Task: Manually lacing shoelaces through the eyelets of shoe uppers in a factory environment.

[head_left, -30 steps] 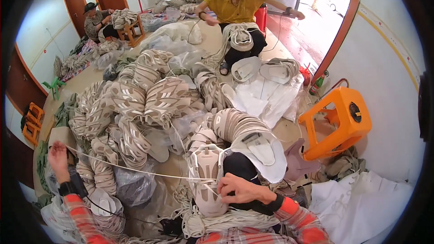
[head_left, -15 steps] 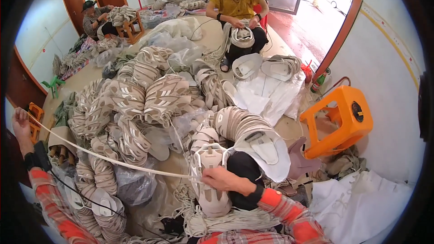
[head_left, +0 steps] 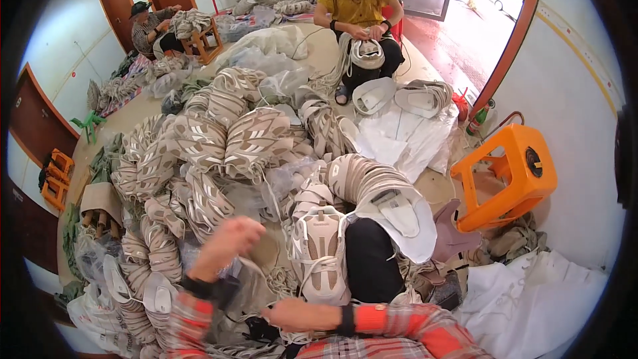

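Lace [head_left: 324, 264] crosses the beige shoe [head_left: 321, 244]; the left hand [head_left: 226, 246] blurs beside it, the right hand [head_left: 292, 315] below, and I can't tell if their fingers [head_left: 246, 229] hold anything.

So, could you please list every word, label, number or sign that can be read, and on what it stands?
I leave wording uncopied.
Laced beige shoe upper: small dark lettering at its far end.
White plastic bag, lower left: dark print, too blurred to read.
Green bottle: any label too small to read.
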Demonstrator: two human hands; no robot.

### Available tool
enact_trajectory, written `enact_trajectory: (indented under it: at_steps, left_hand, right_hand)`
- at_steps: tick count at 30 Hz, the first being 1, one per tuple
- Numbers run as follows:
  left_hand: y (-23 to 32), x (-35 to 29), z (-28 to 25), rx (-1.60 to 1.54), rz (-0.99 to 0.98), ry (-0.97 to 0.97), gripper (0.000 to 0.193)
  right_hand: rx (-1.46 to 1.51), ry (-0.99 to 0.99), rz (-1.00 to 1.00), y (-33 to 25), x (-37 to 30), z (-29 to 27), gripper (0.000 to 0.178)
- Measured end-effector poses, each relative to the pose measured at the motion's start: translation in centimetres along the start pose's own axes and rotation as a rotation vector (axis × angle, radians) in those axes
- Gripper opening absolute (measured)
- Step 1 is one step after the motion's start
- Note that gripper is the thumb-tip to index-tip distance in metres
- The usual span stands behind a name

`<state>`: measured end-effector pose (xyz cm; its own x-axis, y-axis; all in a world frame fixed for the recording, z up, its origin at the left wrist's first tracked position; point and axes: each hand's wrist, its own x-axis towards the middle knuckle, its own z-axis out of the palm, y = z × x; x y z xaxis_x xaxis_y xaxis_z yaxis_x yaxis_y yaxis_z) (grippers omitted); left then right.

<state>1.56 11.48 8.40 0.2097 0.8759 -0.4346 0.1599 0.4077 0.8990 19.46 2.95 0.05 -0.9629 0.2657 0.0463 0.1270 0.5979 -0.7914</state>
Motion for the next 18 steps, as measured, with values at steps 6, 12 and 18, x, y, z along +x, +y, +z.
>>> enact_trajectory:
  at_steps: [6,12,18]
  left_hand:
    - [-7.9,1.1,6.2,0.292,-0.023,-0.042,0.022]
    - [-5.3,1.5,8.0,0.839,0.155,0.038,0.019]
    - [-6.8,2.1,9.0,0.989,0.314,0.213,0.017]
  right_hand:
    - [0.073,0.446,0.537,4.1,-6.4,-7.6,0.024]
    - [0.390,0.461,0.567,5.0,-6.3,-9.3,0.027]
    - [0.959,0.376,0.643,5.0,-6.6,-9.7,0.031]
